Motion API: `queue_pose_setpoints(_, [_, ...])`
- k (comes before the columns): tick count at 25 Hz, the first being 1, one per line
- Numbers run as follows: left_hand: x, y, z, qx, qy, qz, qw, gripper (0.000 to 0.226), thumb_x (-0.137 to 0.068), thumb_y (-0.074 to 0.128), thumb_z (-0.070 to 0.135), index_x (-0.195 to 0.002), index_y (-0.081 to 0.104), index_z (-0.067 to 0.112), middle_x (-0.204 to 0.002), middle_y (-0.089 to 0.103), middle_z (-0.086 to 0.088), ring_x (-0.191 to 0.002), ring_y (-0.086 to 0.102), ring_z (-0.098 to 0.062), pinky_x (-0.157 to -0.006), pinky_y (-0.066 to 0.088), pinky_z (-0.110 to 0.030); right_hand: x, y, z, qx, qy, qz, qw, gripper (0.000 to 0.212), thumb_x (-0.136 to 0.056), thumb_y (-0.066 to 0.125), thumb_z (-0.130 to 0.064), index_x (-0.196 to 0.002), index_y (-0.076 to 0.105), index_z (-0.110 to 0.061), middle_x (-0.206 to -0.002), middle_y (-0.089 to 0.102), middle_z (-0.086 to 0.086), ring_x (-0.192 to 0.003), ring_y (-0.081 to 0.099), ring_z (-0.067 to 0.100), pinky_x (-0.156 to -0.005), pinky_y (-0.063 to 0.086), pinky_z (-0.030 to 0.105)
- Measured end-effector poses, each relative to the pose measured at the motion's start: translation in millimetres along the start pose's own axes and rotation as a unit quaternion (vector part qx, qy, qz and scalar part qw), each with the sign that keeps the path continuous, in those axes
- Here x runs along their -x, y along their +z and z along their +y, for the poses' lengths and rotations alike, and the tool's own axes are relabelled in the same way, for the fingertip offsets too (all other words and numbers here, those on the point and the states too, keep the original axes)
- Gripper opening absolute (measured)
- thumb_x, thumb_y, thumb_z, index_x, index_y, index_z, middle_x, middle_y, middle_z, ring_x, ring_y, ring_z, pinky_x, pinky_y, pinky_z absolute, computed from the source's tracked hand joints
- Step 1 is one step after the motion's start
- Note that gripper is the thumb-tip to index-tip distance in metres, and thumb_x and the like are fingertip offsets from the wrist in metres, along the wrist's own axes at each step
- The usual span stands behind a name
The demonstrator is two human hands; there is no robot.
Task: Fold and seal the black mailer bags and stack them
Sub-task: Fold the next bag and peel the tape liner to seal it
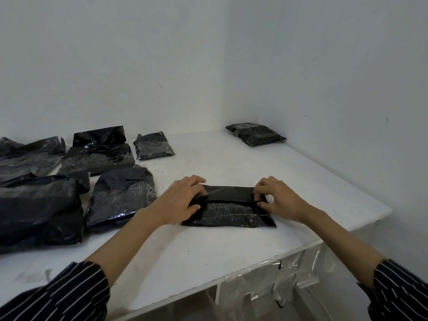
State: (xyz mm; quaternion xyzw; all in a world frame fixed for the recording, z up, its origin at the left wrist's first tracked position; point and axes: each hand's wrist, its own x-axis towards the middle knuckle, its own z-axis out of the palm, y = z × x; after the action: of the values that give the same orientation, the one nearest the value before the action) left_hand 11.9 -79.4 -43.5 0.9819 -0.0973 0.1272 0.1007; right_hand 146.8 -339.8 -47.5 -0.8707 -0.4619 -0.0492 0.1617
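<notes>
- Pinching with both hands, I held the folded-over flap (pixel 229 193) of a flat black plastic mailer bag (pixel 231 216), which lay on the white table top (pixel 208 262) just in front of me.
- My left hand (pixel 185 200) had its fingers curled close together over the flap's left end, with the thumb lower on the bag's side.
- My right hand (pixel 279 198) nipped the flap's right end between thumb and bent fingertips.
- Pale streaks glinted on the bag's shiny face, but they were too blurred for me to read as writing.
- One small closed black packet (pixel 254 134) sat well apart in the far corner, against the white walls (pixel 115 66).
- Five crumpled black plastic bags (pixel 122 198) lay in a loose group to my left, and one of them had its flap standing up against the wall.
- My dark sleeves (pixel 69 293) with thin white stripes were pushed up towards the elbows.
- Some clear plastic sheeting (pixel 278 281) hung below the table's front edge.
</notes>
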Motion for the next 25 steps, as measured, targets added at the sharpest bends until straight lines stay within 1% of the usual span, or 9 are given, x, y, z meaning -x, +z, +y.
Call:
queue_pose_setpoints(5, [-16.6, 17.7, 29.3, -0.002, -0.011, -0.047, 0.999, 0.064, -0.095, 0.042, 0.048, -0.148, 0.024, 0.017, -0.157, 0.017, 0.002, -0.143, 0.020, -0.013, -0.117, 0.010, -0.031, -2.0, -3.9, -13.6, 0.080, -0.032, -0.006, 0.996, 0.005, -0.083, 0.062, -0.016, -0.088, 0.065, -0.016, -0.098, 0.053, -0.003, -0.088, 0.040, 0.011, -0.081, 0.034, 0.028])
queue_pose_setpoints(8, [-17.2, 27.0, 33.8, -0.015, -0.039, -0.049, 0.998, 0.062, -0.096, 0.036, 0.050, -0.147, 0.029, 0.017, -0.156, 0.021, 0.004, -0.142, 0.022, -0.010, -0.116, 0.009, -0.029, 1.7, -4.8, -17.0, 0.098, -0.051, -0.007, 0.994, 0.003, -0.082, 0.062, -0.016, -0.083, 0.065, -0.015, -0.095, 0.055, -0.001, -0.084, 0.038, 0.010, -0.076, 0.030, 0.027])
queue_pose_setpoints(12, [-14.1, 26.8, 38.8, 0.000, -0.045, -0.031, 0.998, 0.058, -0.096, 0.038, 0.048, -0.143, 0.037, 0.014, -0.154, 0.027, 0.004, -0.141, 0.024, -0.009, -0.113, 0.013, -0.024, -1.3, -13.1, -30.6, 0.066, 0.006, 0.002, 0.998, 0.025, -0.087, 0.061, -0.037, -0.069, 0.060, -0.019, -0.087, 0.054, -0.007, -0.081, 0.044, 0.009, -0.079, 0.034, 0.029])
queue_pose_setpoints(14, [-15.2, 25.3, 38.1, 0.003, -0.041, -0.025, 0.999, 0.057, -0.095, 0.042, 0.047, -0.139, 0.043, 0.012, -0.149, 0.034, 0.002, -0.136, 0.033, -0.012, -0.107, 0.024, -0.023, -9.3, -9.0, -47.4, 0.010, 0.026, 0.052, 0.998, 0.019, -0.093, 0.054, -0.032, -0.086, 0.064, -0.016, -0.095, 0.060, -0.001, -0.089, 0.051, 0.015, -0.084, 0.039, 0.033])
queue_pose_setpoints(16, [-16.1, 26.0, 36.2, 0.000, -0.034, -0.021, 0.999, 0.055, -0.093, 0.045, 0.048, -0.131, 0.050, 0.009, -0.138, 0.044, -0.001, -0.127, 0.042, -0.015, -0.101, 0.035, -0.025, -16.5, 6.0, -64.3, -0.033, 0.048, 0.053, 0.997, 0.028, -0.097, 0.047, -0.023, -0.120, 0.058, -0.012, -0.123, 0.059, 0.005, -0.114, 0.051, 0.020, -0.099, 0.037, 0.034])
queue_pose_setpoints(18, [-15.8, 27.8, 32.0, -0.001, -0.025, -0.010, 1.000, 0.056, -0.091, 0.045, 0.053, -0.123, 0.054, 0.007, -0.125, 0.050, -0.003, -0.116, 0.049, -0.017, -0.094, 0.037, -0.023, -18.1, 27.4, -75.4, -0.036, 0.066, -0.008, 0.997, 0.044, -0.101, 0.037, -0.023, -0.142, 0.037, -0.009, -0.150, 0.036, 0.006, -0.138, 0.031, 0.019, -0.114, 0.023, 0.031])
queue_pose_setpoints(20, [-14.4, 28.9, 30.4, -0.016, -0.012, 0.007, 1.000, 0.075, -0.084, 0.030, 0.065, -0.122, 0.054, 0.005, -0.124, 0.050, -0.005, -0.112, 0.050, -0.019, -0.091, 0.033, -0.020, -14.0, 41.4, -78.8, -0.035, 0.093, -0.065, 0.993, 0.051, -0.104, 0.024, -0.029, -0.151, 0.017, -0.012, -0.160, 0.011, 0.003, -0.147, 0.008, 0.014, -0.119, 0.005, 0.031])
queue_pose_setpoints(23, [-13.5, 31.3, 29.1, -0.066, -0.038, -0.008, 0.997, 0.101, -0.070, 0.004, 0.072, -0.138, 0.043, 0.008, -0.150, 0.026, -0.011, -0.131, 0.035, -0.024, -0.105, 0.028, -0.032, -7.7, 44.1, -72.3, 0.008, 0.130, -0.101, 0.986, 0.055, -0.103, 0.016, -0.038, -0.152, 0.001, -0.018, -0.160, -0.005, 0.007, -0.147, -0.007, 0.017, -0.118, -0.004, 0.035])
queue_pose_setpoints(25, [-10.0, 35.5, 31.1, -0.070, -0.095, -0.041, 0.992, 0.099, -0.070, -0.001, 0.075, -0.147, 0.027, 0.019, -0.157, 0.007, -0.012, -0.143, 0.014, -0.025, -0.116, 0.013, -0.036, -4.5, 43.1, -70.1, 0.054, 0.163, -0.112, 0.979, 0.060, -0.101, 0.014, -0.046, -0.152, -0.003, -0.020, -0.159, -0.009, 0.013, -0.147, -0.012, 0.023, -0.118, -0.006, 0.040])
